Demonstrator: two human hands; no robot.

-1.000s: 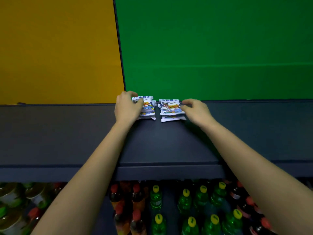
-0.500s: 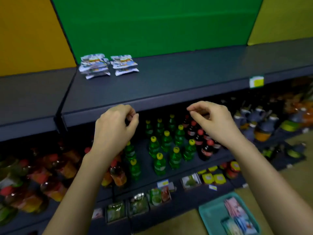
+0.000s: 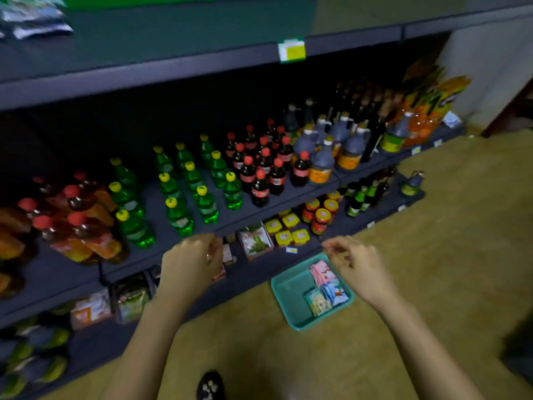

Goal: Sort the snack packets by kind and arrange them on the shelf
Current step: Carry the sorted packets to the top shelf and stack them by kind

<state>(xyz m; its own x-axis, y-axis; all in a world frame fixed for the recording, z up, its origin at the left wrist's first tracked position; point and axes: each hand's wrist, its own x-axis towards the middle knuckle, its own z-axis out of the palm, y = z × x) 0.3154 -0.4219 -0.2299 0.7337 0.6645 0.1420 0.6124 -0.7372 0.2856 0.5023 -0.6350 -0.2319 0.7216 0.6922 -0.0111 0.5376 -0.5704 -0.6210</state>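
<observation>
Two small stacks of white-and-blue snack packets (image 3: 34, 20) lie blurred at the far left of the top shelf (image 3: 173, 33). On the floor stands a teal tray (image 3: 288, 295) with pink packets (image 3: 321, 272), a blue packet (image 3: 334, 293) and a green-yellow packet (image 3: 317, 303) in it. My left hand (image 3: 189, 264) hangs in front of the lower shelves, fingers loosely curled, holding nothing. My right hand (image 3: 354, 267) hovers above the tray's right side, fingers loosely curled and empty.
Rows of green bottles (image 3: 187, 186), dark cola bottles (image 3: 259, 168), orange drink bottles (image 3: 80, 223) and grey jugs (image 3: 326, 157) fill the middle shelf. Jars and boxed goods sit on lower shelves. A yellow price tag (image 3: 292, 50) hangs on the top shelf edge. My shoe (image 3: 210, 385) is on the tan floor.
Both hands left the packet stacks on the top shelf and dropped down empty. My view swung down and right, bringing the teal tray on the floor under my right hand.
</observation>
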